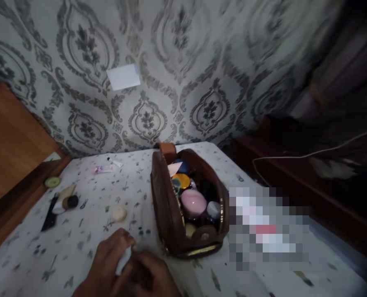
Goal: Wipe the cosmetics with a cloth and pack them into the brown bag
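Observation:
My left hand (106, 262), low in the view, is closed around a small pale bluish-white item (124, 260) whose kind I cannot make out. My right hand (155, 270) meets it from the right, fingers curled in against the item's upper end; what they grip is partly hidden. Just right of both hands stands a brown zip bag (166, 206), wide open. Inside it are a glossy pink rounded container (194, 203), a yellow-lidded jar (181, 180), a grey-white cap (213, 209) and other items. A round cream-coloured object (119, 213) lies just beyond my left hand.
On the patterned sheet (87, 194) lie a black-capped bottle (66, 203), a dark flat item (49, 214), a pink tube (102, 169) and a small white tube (115, 162). A round green tin (52, 182) sits by the wooden board (13, 136). A blurred patch covers the right side.

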Available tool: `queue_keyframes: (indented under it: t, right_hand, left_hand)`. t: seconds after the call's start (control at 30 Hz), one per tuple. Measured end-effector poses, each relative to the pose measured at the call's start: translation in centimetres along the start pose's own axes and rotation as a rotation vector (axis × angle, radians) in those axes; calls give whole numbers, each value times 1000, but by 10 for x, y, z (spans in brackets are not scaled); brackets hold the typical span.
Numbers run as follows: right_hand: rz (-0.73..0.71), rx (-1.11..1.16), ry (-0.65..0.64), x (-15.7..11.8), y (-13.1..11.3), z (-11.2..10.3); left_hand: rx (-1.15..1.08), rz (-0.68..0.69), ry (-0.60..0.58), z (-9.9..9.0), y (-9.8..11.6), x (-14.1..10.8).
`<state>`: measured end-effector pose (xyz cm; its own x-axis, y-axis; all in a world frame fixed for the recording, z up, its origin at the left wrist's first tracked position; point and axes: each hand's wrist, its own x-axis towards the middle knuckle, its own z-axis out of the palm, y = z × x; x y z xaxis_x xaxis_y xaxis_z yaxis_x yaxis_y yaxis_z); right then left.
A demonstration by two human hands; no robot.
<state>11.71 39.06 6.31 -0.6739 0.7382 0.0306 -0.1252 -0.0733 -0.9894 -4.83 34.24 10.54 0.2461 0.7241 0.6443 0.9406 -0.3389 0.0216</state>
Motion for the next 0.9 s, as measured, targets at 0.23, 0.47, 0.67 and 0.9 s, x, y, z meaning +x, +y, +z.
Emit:
queue_keyframes:
  t: [0.23, 0.47, 0.67, 0.9]
  right_hand:
    - [12, -89, -42, -3, -3, -5]
    - [-1, -131, -171, 2, 2, -12]
    - [49, -87, -91, 1, -2, -10]
    - [149, 59, -84, 5, -3, -3]
  left_hand:
    - [-157, -133, -128, -23, 6, 40]
    - [-783, -629, -317, -28, -7, 41]
    - [-1105, -928, -179, -21, -1, 34]
    - [-1119, -1011, 23, -2, 4, 26]
